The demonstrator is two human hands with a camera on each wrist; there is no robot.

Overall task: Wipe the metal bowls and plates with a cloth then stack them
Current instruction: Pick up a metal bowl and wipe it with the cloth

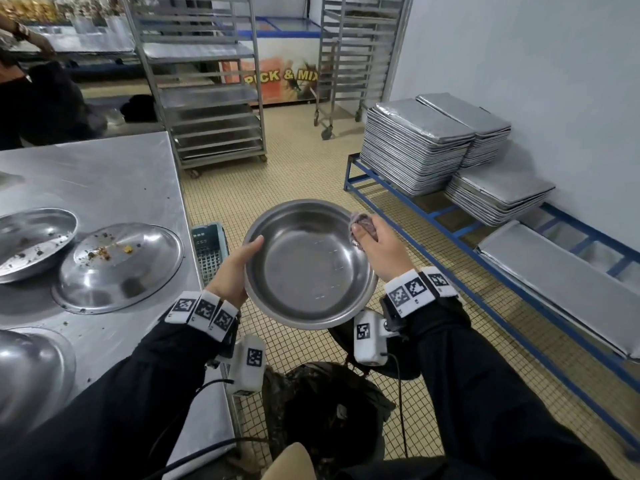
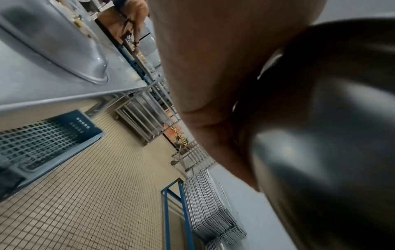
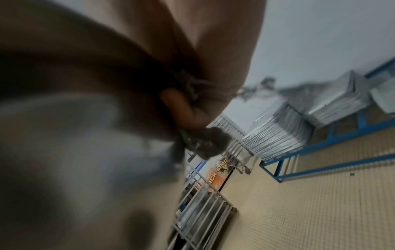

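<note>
I hold a round metal bowl [image 1: 308, 265] in the air over the floor, tilted toward me. My left hand [image 1: 239, 268] grips its left rim, thumb on the inside edge. My right hand [image 1: 377, 247] grips a crumpled grey cloth [image 1: 360, 225] and presses it against the bowl's upper right rim. In the left wrist view the bowl's outside [image 2: 331, 135] fills the right half beside my palm [image 2: 213, 67]. In the right wrist view the bowl [image 3: 74, 152] is a blur and the cloth [image 3: 209, 143] sticks out below my fingers [image 3: 183, 108].
On the steel table [image 1: 104, 174] at my left lie a dirty upturned plate [image 1: 117, 268], a dirty bowl [image 1: 31, 240] and another domed piece [image 1: 31, 368]. A blue crate [image 1: 209, 251] stands on the floor. Stacked baking trays [image 1: 415, 143] sit on a blue rack at right. A black bag [image 1: 322, 403] lies below me.
</note>
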